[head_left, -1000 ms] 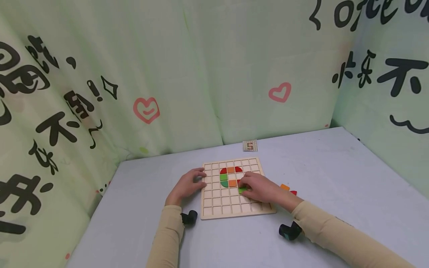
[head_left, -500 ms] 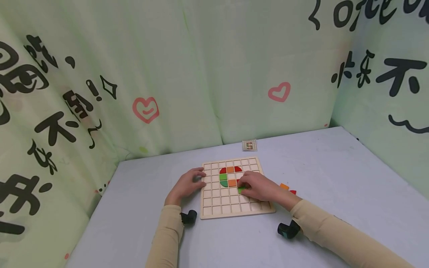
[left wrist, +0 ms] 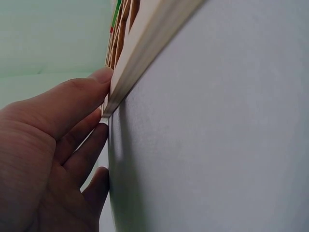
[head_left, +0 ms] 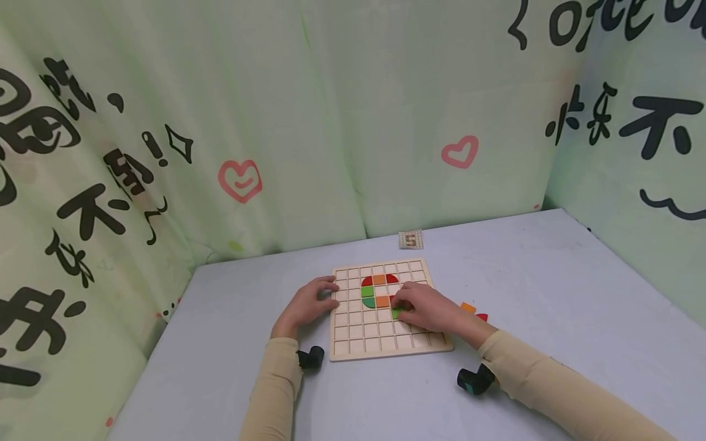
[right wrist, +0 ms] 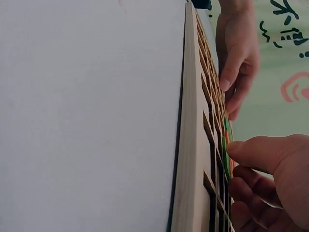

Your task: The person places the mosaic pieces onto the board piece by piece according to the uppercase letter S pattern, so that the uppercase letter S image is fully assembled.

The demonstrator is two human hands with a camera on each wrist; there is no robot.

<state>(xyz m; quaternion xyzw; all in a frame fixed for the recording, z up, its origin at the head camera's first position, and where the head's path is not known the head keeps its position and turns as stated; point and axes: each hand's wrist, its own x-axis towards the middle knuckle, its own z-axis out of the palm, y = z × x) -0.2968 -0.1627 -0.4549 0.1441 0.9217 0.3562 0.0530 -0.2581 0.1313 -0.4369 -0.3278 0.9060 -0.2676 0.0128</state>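
A square wooden grid board (head_left: 350,332) lies on the table with several coloured tiles set in its cells. My right hand (head_left: 423,306) is over the board's middle, pinching a green tile (head_left: 396,313) at a cell below the red one. The right wrist view shows the thumb on the green tile (right wrist: 224,152) and the other fingers curled behind. My left hand (head_left: 304,306) steadies the board's left edge; its thumb (left wrist: 100,76) touches the wooden rim (left wrist: 137,60), with the fingers spread along the side.
An orange tile (head_left: 468,307) and a red tile (head_left: 482,317) lie on the white table (head_left: 386,404) right of the board, near the right forearm. Behind the board is a small patterned card (head_left: 410,239). A printed curtain (head_left: 331,122) stands at the back.
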